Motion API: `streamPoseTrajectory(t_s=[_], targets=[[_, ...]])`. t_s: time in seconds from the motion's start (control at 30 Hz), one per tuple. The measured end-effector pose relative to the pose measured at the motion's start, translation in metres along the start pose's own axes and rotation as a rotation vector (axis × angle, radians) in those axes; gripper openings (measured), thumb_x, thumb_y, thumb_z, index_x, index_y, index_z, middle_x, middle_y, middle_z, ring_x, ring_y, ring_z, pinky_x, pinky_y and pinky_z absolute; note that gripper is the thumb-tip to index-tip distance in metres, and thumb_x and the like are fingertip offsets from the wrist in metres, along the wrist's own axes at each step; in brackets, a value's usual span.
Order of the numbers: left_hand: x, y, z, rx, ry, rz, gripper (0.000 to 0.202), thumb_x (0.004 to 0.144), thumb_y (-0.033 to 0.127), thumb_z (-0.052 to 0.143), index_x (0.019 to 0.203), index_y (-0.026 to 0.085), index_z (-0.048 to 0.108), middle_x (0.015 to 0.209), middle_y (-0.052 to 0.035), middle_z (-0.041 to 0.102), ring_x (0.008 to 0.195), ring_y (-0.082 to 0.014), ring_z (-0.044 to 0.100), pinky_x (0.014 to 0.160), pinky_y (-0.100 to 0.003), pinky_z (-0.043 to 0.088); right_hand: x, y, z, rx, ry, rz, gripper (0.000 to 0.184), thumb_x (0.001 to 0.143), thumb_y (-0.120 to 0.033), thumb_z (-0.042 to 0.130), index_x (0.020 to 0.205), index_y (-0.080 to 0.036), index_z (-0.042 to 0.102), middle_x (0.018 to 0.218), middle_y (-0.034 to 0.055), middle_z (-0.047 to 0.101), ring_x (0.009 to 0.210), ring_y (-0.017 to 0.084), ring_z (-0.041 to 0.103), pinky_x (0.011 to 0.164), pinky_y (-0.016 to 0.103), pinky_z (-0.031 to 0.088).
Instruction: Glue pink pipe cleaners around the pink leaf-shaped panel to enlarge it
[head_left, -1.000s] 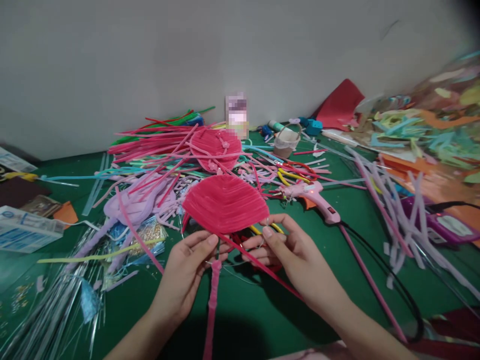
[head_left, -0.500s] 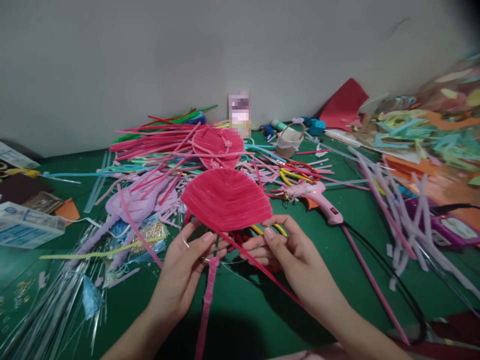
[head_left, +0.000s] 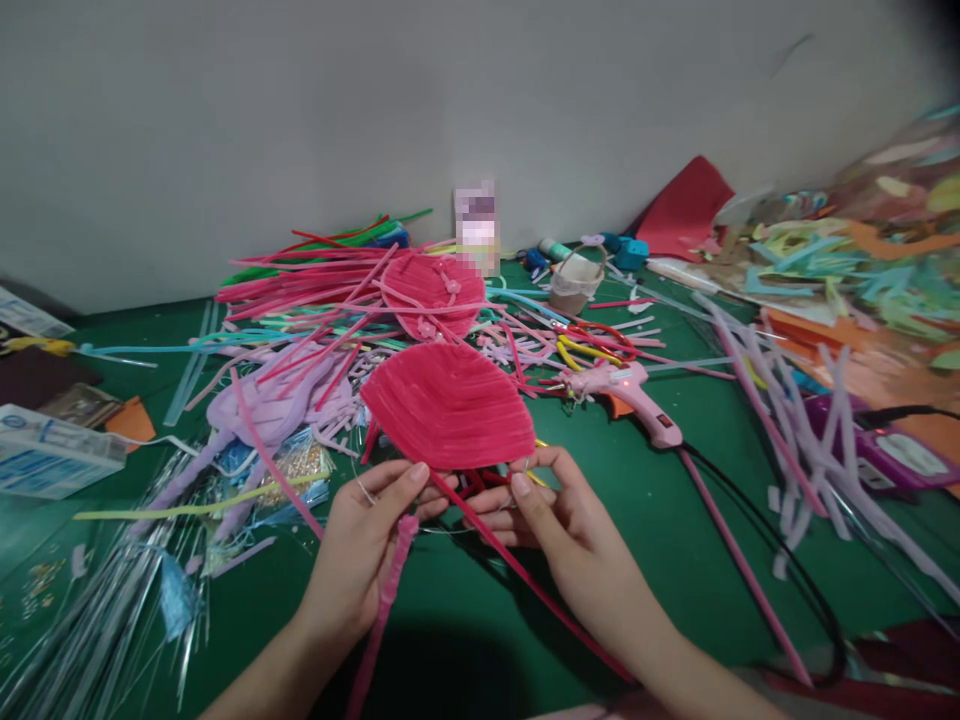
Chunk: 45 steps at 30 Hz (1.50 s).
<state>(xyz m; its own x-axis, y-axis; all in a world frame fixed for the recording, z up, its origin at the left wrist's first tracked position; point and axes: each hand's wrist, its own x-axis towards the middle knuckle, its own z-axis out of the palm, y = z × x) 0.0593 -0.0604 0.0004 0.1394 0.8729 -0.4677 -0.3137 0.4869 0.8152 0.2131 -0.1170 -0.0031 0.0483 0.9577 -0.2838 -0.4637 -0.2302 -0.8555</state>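
Between my hands is a fan-shaped panel [head_left: 454, 405] of red-pink pipe cleaners laid side by side. My left hand [head_left: 367, 535] pinches its lower left edge, thumb on a loose red pipe cleaner [head_left: 525, 570] that slants down to the right. My right hand [head_left: 559, 520] has thumb and fingers closed at the panel's lower right corner. A wrapped pink stem [head_left: 386, 610] hangs down by my left palm. Thin wire loops show around my fingers, and the undersides of the grips are hidden. Behind the panel lies a round pink pipe-cleaner piece [head_left: 433, 290] with beads.
A pink glue gun [head_left: 630, 392] lies to the right, its black cord [head_left: 757, 555] curving toward the front. Pink pipe cleaners [head_left: 300, 285] pile up at the back. Lilac stems [head_left: 832, 450] lie far right, silvery strands [head_left: 97, 610] at left. A small basket [head_left: 576, 285] stands near the wall.
The panel has tipped slightly, its right side lower and shifted left. My right hand has moved a little left with it. The hanging wrapped stem's lower end has swung left.
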Motion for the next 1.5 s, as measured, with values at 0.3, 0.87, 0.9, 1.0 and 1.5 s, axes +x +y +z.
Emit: streamPoseTrajectory(t_s=[0.3, 0.87, 0.9, 1.0, 1.5], targets=[[-0.002, 0.002, -0.003, 0.043, 0.007, 0.012, 0.018, 0.064, 0.027, 0.084, 0.071, 0.014, 0.072, 0.068, -0.0054, 0.076, 0.068, -0.0156, 0.073, 0.066, -0.019, 0.058, -0.002, 0.001, -0.005, -0.074, -0.045, -0.013, 0.033, 0.087, -0.051, 0.060, 0.091, -0.023, 0.043, 0.079, 0.0001, 0.072, 0.073, 0.014, 0.071, 0.067, 0.027, 0.057], [-0.001, 0.004, -0.003, 0.127, -0.047, 0.033, 0.014, 0.072, 0.027, 0.078, 0.072, 0.014, 0.072, 0.071, -0.0051, 0.076, 0.067, -0.0135, 0.072, 0.068, -0.018, 0.056, -0.004, -0.002, -0.011, -0.204, -0.038, 0.035, 0.032, 0.089, -0.052, 0.055, 0.089, -0.022, 0.044, 0.073, 0.0003, 0.070, 0.066, 0.013, 0.069, 0.069, 0.027, 0.056], [-0.001, 0.004, -0.003, 0.121, -0.058, 0.024, 0.014, 0.073, 0.027, 0.078, 0.073, 0.014, 0.072, 0.072, -0.0054, 0.077, 0.068, -0.0136, 0.072, 0.069, -0.019, 0.057, -0.003, -0.002, -0.011, -0.208, -0.034, 0.034, 0.033, 0.088, -0.053, 0.056, 0.089, -0.022, 0.045, 0.073, 0.0001, 0.070, 0.065, 0.013, 0.069, 0.068, 0.028, 0.056], [-0.001, 0.005, -0.002, 0.119, -0.070, 0.018, 0.014, 0.073, 0.027, 0.077, 0.074, 0.014, 0.072, 0.072, -0.0056, 0.077, 0.068, -0.0136, 0.071, 0.070, -0.020, 0.057, -0.003, -0.001, -0.012, -0.231, -0.041, 0.025, 0.033, 0.086, -0.054, 0.058, 0.091, -0.022, 0.048, 0.074, 0.0002, 0.070, 0.066, 0.014, 0.069, 0.066, 0.028, 0.056], [0.003, 0.009, -0.005, 0.051, 0.012, 0.066, 0.015, 0.069, 0.026, 0.080, 0.067, 0.014, 0.071, 0.068, -0.0039, 0.075, 0.063, -0.0099, 0.067, 0.062, -0.014, 0.054, 0.048, -0.046, -0.134, -2.047, 0.683, -0.379, 0.060, 0.086, -0.062, 0.047, 0.100, -0.004, 0.058, 0.086, 0.0231, 0.061, 0.082, 0.034, 0.057, 0.065, 0.039, 0.042]])
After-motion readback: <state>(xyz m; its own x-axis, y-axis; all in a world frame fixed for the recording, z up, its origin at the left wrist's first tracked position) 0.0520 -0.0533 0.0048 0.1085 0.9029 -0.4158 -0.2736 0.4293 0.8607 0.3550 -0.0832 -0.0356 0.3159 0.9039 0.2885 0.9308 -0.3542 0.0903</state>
